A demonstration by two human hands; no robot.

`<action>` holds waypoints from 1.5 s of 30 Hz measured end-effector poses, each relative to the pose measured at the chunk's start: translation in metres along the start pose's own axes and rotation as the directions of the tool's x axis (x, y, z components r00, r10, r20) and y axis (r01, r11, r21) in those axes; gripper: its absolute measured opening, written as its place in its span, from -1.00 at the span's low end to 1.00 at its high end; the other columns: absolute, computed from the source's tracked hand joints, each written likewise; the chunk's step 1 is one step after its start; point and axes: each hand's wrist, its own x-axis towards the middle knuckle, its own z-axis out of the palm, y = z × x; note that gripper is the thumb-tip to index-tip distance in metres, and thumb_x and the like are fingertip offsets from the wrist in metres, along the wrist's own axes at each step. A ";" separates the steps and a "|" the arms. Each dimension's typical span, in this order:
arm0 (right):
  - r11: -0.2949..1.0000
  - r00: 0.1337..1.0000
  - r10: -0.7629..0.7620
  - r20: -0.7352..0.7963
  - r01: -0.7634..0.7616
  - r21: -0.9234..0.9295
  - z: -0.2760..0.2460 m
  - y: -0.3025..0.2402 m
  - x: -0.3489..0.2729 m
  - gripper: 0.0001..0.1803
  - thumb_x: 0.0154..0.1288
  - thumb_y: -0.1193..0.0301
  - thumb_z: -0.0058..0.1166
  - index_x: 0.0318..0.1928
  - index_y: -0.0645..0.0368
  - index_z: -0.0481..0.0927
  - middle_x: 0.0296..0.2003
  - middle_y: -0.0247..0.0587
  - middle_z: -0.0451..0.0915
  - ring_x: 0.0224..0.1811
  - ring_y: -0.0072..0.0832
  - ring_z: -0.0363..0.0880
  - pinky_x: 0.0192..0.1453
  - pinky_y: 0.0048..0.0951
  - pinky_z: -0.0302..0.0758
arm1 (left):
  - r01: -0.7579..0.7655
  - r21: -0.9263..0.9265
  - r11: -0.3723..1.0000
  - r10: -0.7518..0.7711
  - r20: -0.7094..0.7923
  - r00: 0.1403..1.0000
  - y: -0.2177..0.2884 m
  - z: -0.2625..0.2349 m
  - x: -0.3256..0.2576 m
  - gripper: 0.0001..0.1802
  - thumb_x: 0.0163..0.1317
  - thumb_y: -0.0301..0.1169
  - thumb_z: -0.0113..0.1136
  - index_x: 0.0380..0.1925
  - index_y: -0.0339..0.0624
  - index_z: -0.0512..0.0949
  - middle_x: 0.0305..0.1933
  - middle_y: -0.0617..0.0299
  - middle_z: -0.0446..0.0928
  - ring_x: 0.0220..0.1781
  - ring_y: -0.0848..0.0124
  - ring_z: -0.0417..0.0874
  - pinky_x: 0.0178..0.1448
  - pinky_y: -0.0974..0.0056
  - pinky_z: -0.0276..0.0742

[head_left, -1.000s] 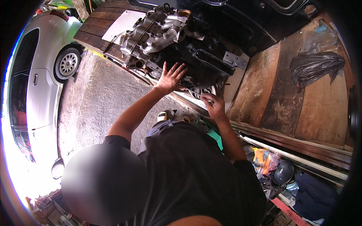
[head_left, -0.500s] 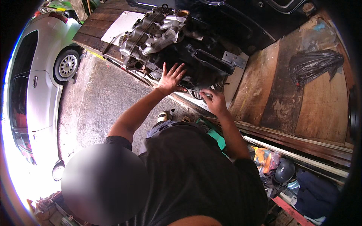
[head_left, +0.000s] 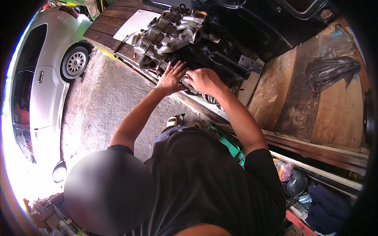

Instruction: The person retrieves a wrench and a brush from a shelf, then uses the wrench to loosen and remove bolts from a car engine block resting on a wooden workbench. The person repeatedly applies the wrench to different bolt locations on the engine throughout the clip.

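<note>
A dirty engine [head_left: 177, 33] with silver metal parts and a dark lower body lies on the wooden bench. My left hand [head_left: 171, 80] rests against its near side, fingers stretched out and apart. Right beside it, my right hand [head_left: 204, 81] is closed at the same edge of the engine, its fingertips close to the left hand. Whatever the right fingers grip is hidden behind the hand. A round, ribbed metal part [head_left: 211, 98] shows just below the right wrist.
A white board [head_left: 136, 25] lies under the engine's far left. Black panels [head_left: 260, 23] stand behind it. On the planks [head_left: 327, 122] to the right lies a black plastic bag [head_left: 334, 72]. A silver car [head_left: 45, 90] stands left; a dark helmet [head_left: 296, 183] sits lower right.
My right hand has moved left and slightly away from me, from the engine's near edge to beside my left hand. A thin metal tool seen at its fingers before is now hidden. The view has shifted slightly.
</note>
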 end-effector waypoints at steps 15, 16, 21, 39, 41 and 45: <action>0.456 0.723 0.673 -0.154 -0.241 0.857 0.030 0.043 -0.154 -0.81 0.41 0.43 0.08 -0.25 0.35 0.59 -0.45 -0.18 0.67 -0.39 -0.54 0.66 -0.25 -0.51 0.59 | -0.055 -0.067 0.996 0.057 0.024 0.998 0.019 0.027 0.012 0.13 -0.03 0.29 0.26 0.46 -0.04 0.09 0.58 0.18 -0.06 0.62 0.24 -0.20 0.57 -0.24 -0.46; 0.431 0.695 0.699 -0.168 -0.222 0.875 0.035 0.043 -0.162 -0.81 0.41 0.43 0.08 -0.25 0.35 0.59 -0.43 -0.17 0.67 -0.37 -0.53 0.67 -0.25 -0.50 0.59 | -0.059 -0.074 0.996 0.060 0.016 0.998 0.020 0.028 0.014 0.13 -0.03 0.28 0.27 0.45 -0.03 0.09 0.58 0.19 -0.05 0.62 0.24 -0.19 0.57 -0.24 -0.46; 0.387 0.637 0.739 -0.220 -0.135 0.912 0.052 0.037 -0.165 -0.82 0.42 0.47 0.06 -0.21 0.40 0.58 -0.35 -0.12 0.68 -0.33 -0.47 0.69 -0.14 -0.43 0.67 | -0.081 -0.070 0.994 0.077 -0.047 0.996 0.024 0.034 0.019 0.13 -0.05 0.28 0.28 0.45 -0.01 0.11 0.56 0.20 -0.01 0.62 0.26 -0.14 0.57 -0.24 -0.45; 0.574 0.679 0.688 -0.256 -0.293 0.765 0.048 0.062 -0.175 -0.85 0.37 0.51 0.12 -0.21 0.41 0.58 -0.38 -0.12 0.68 -0.31 -0.47 0.70 -0.16 -0.48 0.63 | -0.043 -0.044 0.998 0.036 -0.148 0.988 0.033 0.040 0.026 0.04 -0.15 0.29 0.32 0.32 -0.01 0.31 0.53 0.14 0.07 0.59 0.16 -0.03 0.49 -0.42 -0.38; 0.575 0.686 0.673 -0.276 -0.250 0.779 0.046 0.059 -0.173 -0.86 0.36 0.51 0.13 -0.21 0.40 0.58 -0.38 -0.12 0.68 -0.32 -0.49 0.69 -0.18 -0.49 0.62 | -0.045 -0.031 0.998 0.040 -0.152 0.988 0.035 0.042 0.025 0.03 -0.14 0.29 0.31 0.31 -0.01 0.32 0.53 0.14 0.06 0.59 0.15 -0.04 0.48 -0.43 -0.37; 0.565 0.677 0.669 -0.307 -0.194 0.802 0.050 0.053 -0.160 -0.87 0.36 0.51 0.13 -0.22 0.37 0.59 -0.37 -0.13 0.68 -0.33 -0.53 0.67 -0.21 -0.48 0.61 | -0.048 -0.013 0.999 0.046 -0.164 0.985 0.034 0.043 0.025 0.01 -0.12 0.30 0.28 0.30 -0.03 0.35 0.54 0.14 0.04 0.59 0.14 -0.05 0.48 -0.43 -0.37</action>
